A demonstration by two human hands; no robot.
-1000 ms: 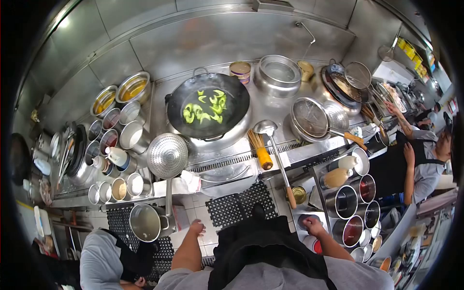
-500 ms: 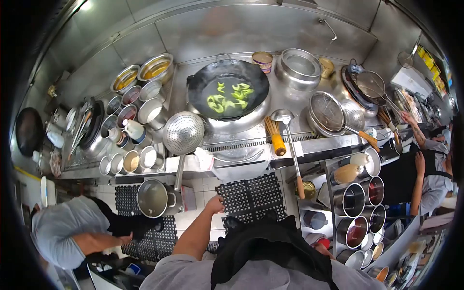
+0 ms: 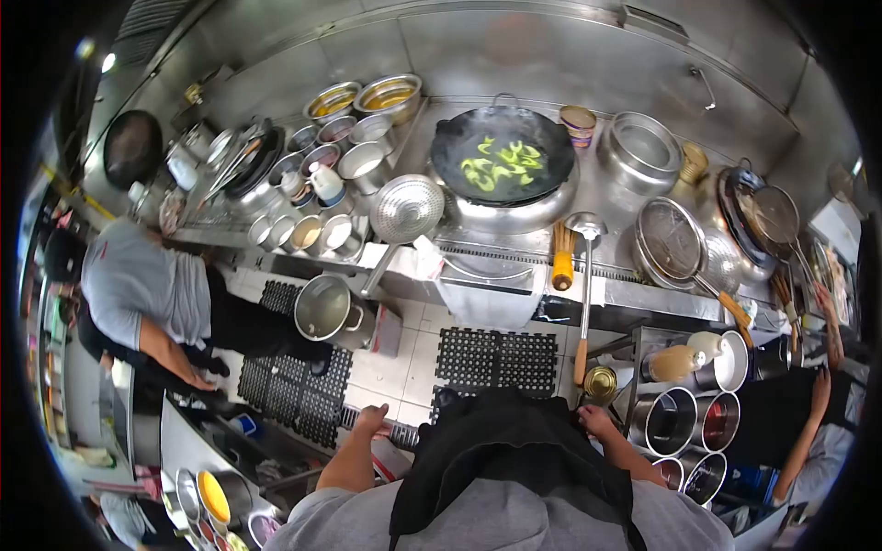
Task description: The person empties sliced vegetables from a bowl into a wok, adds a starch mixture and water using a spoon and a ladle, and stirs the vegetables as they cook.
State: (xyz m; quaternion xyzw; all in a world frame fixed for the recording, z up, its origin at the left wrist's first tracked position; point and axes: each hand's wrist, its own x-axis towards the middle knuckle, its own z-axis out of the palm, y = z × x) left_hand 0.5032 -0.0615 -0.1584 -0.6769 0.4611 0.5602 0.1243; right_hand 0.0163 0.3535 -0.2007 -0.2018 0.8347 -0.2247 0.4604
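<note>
My left hand (image 3: 371, 422) hangs low over the floor at the left of my black apron, fingers loose and apart, with nothing in it. My right hand (image 3: 595, 422) is at the right edge of the apron, below a gold-coloured can (image 3: 600, 382); its fingers are partly hidden. Ahead, a black wok (image 3: 542, 188) on the stove holds liquid and green pepper pieces, with steam above. In front of it lie a ladle (image 3: 583, 285) and a bamboo brush (image 3: 563, 262) with a yellow-wrapped handle. A perforated strainer (image 3: 406, 211) rests left of the wok.
Steel pots (image 3: 366, 167) and bowls stand left of the wok. A mesh skimmer (image 3: 669, 239) and large pot (image 3: 643, 151) are at right. A pot (image 3: 323, 312) stands low at left. One co-worker (image 3: 156, 294) is at left, another's arm (image 3: 804, 432) at right. Black mats (image 3: 496, 358) cover the floor.
My view has turned left, so the stove sits farther right. My left hand has drawn back toward my body. My right hand has come up beside the apron. The left co-worker appears more upright.
</note>
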